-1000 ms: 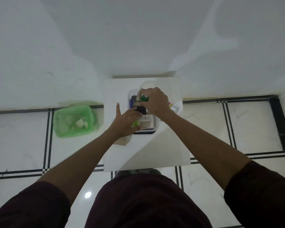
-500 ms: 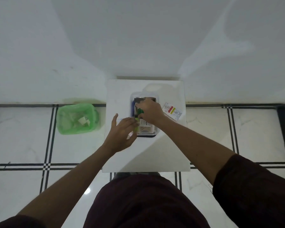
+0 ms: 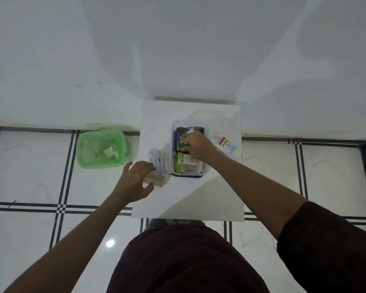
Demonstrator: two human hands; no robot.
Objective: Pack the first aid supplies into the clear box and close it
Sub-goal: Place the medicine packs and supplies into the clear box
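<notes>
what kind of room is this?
Probably a plain room in a home, not a clinic or lab: a glossy tiled floor with black lines, bare white walls, a small white table and a green bin beside it.

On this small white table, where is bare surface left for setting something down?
The near strip of the table, between the clear box and the front edge, is bare. So is the far left corner. It is crowded left of the box, with bandage packets under the left hand, and right, by a sachet.

The clear box (image 3: 206, 132) sits open, crowded with packets, a blue-and-white bandage packet (image 3: 159, 165) just left of it, a red-and-yellow labelled packet (image 3: 224, 143) right.
</notes>
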